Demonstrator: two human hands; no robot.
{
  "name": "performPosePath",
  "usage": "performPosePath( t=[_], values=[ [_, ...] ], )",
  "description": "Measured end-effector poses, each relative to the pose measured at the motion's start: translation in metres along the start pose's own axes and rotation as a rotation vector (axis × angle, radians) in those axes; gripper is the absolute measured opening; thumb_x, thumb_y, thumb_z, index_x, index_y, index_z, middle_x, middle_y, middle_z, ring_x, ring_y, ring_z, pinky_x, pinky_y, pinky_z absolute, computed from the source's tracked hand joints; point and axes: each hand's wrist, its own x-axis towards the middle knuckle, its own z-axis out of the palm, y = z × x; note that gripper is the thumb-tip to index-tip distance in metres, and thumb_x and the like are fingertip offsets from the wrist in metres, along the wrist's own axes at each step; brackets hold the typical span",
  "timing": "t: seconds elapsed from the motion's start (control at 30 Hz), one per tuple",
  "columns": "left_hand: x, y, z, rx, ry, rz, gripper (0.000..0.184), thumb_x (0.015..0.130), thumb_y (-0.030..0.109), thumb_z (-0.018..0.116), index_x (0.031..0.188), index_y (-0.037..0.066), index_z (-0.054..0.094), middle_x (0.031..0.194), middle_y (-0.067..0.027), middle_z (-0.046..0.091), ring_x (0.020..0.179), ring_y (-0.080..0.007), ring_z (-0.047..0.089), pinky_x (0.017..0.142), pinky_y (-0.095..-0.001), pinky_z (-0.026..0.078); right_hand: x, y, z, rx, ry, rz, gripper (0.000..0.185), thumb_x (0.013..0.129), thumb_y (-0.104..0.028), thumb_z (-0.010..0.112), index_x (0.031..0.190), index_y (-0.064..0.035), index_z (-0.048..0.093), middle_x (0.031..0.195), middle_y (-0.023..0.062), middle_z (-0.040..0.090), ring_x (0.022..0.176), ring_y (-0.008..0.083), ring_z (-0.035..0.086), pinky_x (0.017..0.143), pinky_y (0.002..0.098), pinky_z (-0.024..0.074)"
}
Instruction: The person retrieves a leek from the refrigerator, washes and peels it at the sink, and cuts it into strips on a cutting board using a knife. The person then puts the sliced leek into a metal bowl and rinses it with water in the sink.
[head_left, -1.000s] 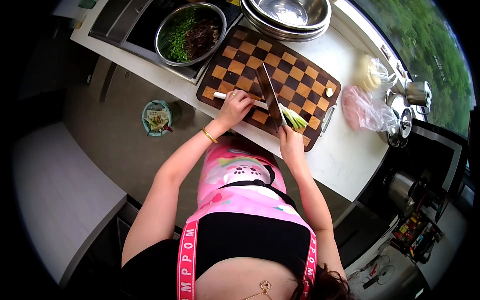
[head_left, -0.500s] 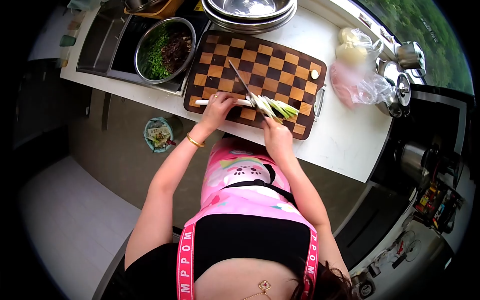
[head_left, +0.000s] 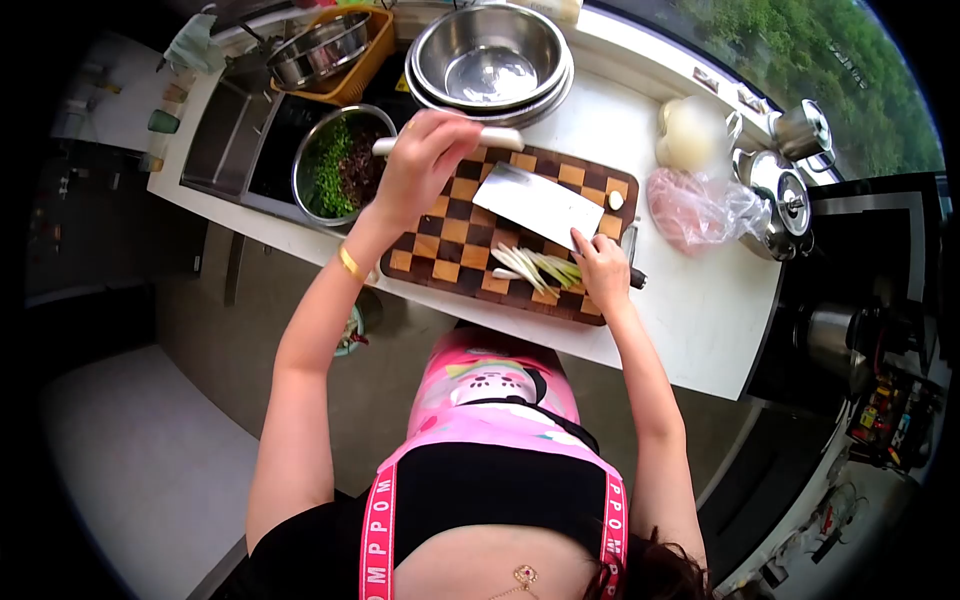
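Observation:
My left hand [head_left: 430, 165] is raised above the far left part of the checkered cutting board [head_left: 420, 265], closed around a white scallion stalk [head_left: 500, 138] that sticks out on both sides. My right hand [head_left: 605, 272] grips the dark handle of a cleaver [head_left: 538, 205] at the board's right side. The wide blade lies flat or nearly so over the board, pointing up and left. Just below the blade lies a small pile of cut scallion strips [head_left: 535, 268], white to pale green. A garlic clove [head_left: 615, 200] rests near the board's far right corner.
Stacked steel bowls [head_left: 488, 65] stand behind the board. To the left is a steel bowl [head_left: 300, 185] of chopped greens and dark shreds. Plastic bags [head_left: 690, 205] with pink and pale contents, and lidded pots [head_left: 785, 205], line the right side. A bin [head_left: 352, 330] stands below the counter.
My left hand has lifted the white scallion stalk off the board and moved it away from me. The cleaver has gone from upright at the scallion to flat, farther right. The view has shifted.

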Motion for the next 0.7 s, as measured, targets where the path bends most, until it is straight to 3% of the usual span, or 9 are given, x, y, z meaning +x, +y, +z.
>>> performPosePath(
  t=[0.1, 0.23, 0.27, 0.37, 0.5, 0.53, 0.57, 0.63, 0.7],
  values=[
    [0.051, -0.041, 0.033, -0.051, -0.068, 0.015, 0.011, 0.079, 0.001, 0.063, 0.089, 0.001, 0.060, 0.086, -0.0089, 0.059, 0.079, -0.0238, 0.060, 0.068, -0.0317, 0.050, 0.006, 0.007, 0.013, 0.001, 0.016, -0.038, 0.052, 0.065, -0.014, 0.073, 0.116, -0.0175, 0.059, 0.075, 0.0056, 0.049, 0.070, 0.0229, 0.052, 0.064, 0.0356, 0.0446],
    [0.092, -0.089, 0.076, 0.106, -0.181, -0.001, 0.008, 0.080, 0.006, 0.062, 0.087, 0.002, 0.059, 0.084, -0.0112, 0.058, 0.076, -0.0283, 0.060, 0.066, -0.0343, 0.049, 0.014, 0.008, 0.013, -0.048, -0.012, -0.004, 0.052, 0.071, -0.012, 0.067, 0.122, -0.0167, 0.055, 0.081, 0.0054, 0.051, 0.078, 0.0225, 0.052, 0.069, 0.0351, 0.0425],
    [0.095, -0.102, 0.086, 0.125, -0.227, -0.049, 0.008, 0.080, 0.006, 0.062, 0.086, 0.003, 0.059, 0.084, -0.0108, 0.058, 0.076, -0.0289, 0.059, 0.067, -0.0353, 0.048, 0.014, 0.009, 0.013, -0.041, -0.062, 0.020, 0.049, 0.075, -0.009, 0.060, 0.123, -0.0167, 0.054, 0.085, 0.0056, 0.051, 0.082, 0.0225, 0.051, 0.073, 0.0349, 0.0419],
    [0.100, -0.138, 0.106, 0.189, -0.334, -0.119, 0.007, 0.080, 0.009, 0.062, 0.085, 0.005, 0.059, 0.084, -0.0099, 0.058, 0.077, -0.0299, 0.059, 0.068, -0.0372, 0.048, 0.012, 0.011, 0.015, -0.164, -0.047, -0.003, 0.048, 0.076, -0.006, 0.054, 0.123, -0.0165, 0.054, 0.089, 0.0058, 0.051, 0.085, 0.0221, 0.051, 0.076, 0.0350, 0.0414],
    [0.096, -0.168, 0.122, 0.305, -0.452, -0.162, 0.007, 0.081, 0.012, 0.061, 0.084, 0.007, 0.058, 0.083, -0.0098, 0.059, 0.079, -0.0297, 0.059, 0.067, -0.0375, 0.048, 0.000, 0.003, -0.007, -0.135, 0.039, 0.149, 0.044, 0.075, -0.001, 0.051, 0.118, -0.0116, 0.056, 0.107, 0.0120, 0.053, 0.103, 0.0279, 0.050, 0.088, 0.0389, 0.0391],
    [0.096, -0.174, 0.125, 0.322, -0.498, -0.156, 0.010, 0.080, 0.013, 0.061, 0.089, 0.009, 0.061, 0.083, -0.0090, 0.061, 0.080, -0.0292, 0.061, 0.069, -0.0377, 0.048, -0.009, 0.000, -0.017, -0.099, 0.071, 0.221, 0.039, 0.074, -0.003, 0.058, 0.112, -0.0083, 0.060, 0.110, 0.0136, 0.054, 0.103, 0.0295, 0.051, 0.088, 0.0402, 0.0397],
    [0.094, -0.178, 0.129, 0.312, -0.509, -0.149, 0.010, 0.080, 0.013, 0.061, 0.089, 0.009, 0.061, 0.083, -0.0090, 0.061, 0.080, -0.0292, 0.061, 0.069, -0.0377, 0.048, -0.019, -0.003, -0.032, -0.057, 0.082, 0.263, 0.032, 0.076, -0.001, 0.054, 0.105, -0.0081, 0.063, 0.112, 0.0121, 0.053, 0.105, 0.0294, 0.050, 0.088, 0.0404, 0.0393],
    [0.094, -0.187, 0.139, 0.445, -0.682, -0.287, 0.020, 0.079, 0.020, 0.063, 0.099, 0.017, 0.063, 0.097, -0.0044, 0.062, 0.098, -0.0241, 0.059, 0.081, -0.0438, 0.042, -0.053, -0.006, -0.049, -0.054, 0.151, 0.403, 0.022, 0.075, -0.002, 0.059, 0.096, -0.0068, 0.066, 0.110, 0.0106, 0.055, 0.104, 0.0286, 0.052, 0.087, 0.0403, 0.0396],
    [0.093, -0.177, 0.138, 0.473, -0.472, -0.255, 0.040, 0.078, 0.021, 0.065, 0.116, 0.022, 0.057, 0.115, -0.0047, 0.056, 0.108, -0.0228, 0.054, 0.090, -0.0457, 0.034, -0.095, -0.007, -0.069, -0.043, 0.218, 0.544, 0.012, 0.075, -0.003, 0.064, 0.087, -0.0061, 0.066, 0.106, 0.0093, 0.057, 0.102, 0.0275, 0.053, 0.086, 0.0401, 0.0398]
  ],
)
